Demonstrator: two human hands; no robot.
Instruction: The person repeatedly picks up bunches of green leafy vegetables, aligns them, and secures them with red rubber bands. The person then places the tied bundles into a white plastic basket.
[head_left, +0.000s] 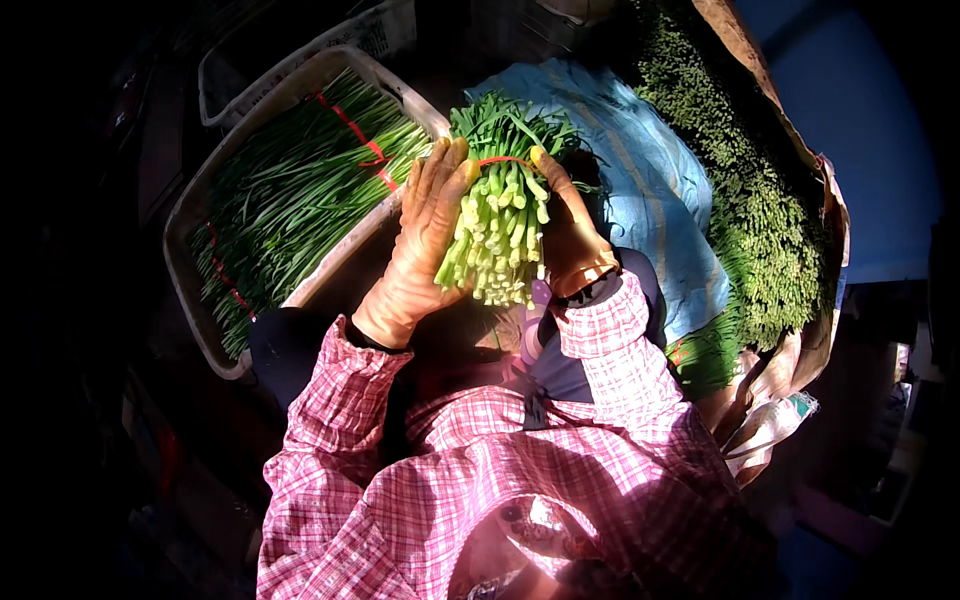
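Between my two gloved hands is a thick bundle of leafy green vegetable stalks (502, 232), with its pale cut ends towards me and its leaves pointing away. A red tie (504, 160) runs across its upper part. My left hand (420, 240), in an orange rubber glove, presses the bundle's left side with the fingers stretched along it. On the other side, my right hand (576, 232), gloved alike, grips the bundle with a finger reaching up by the tie. The right palm is partly in shadow.
To the left, a plastic crate (174, 247) holds long green stalks (277, 202) bound with red ties. A second crate (394, 30) stands behind it. On the right, a blue woven sheet (645, 172) lies beside a large open sack (840, 217) of green stalks (780, 262).
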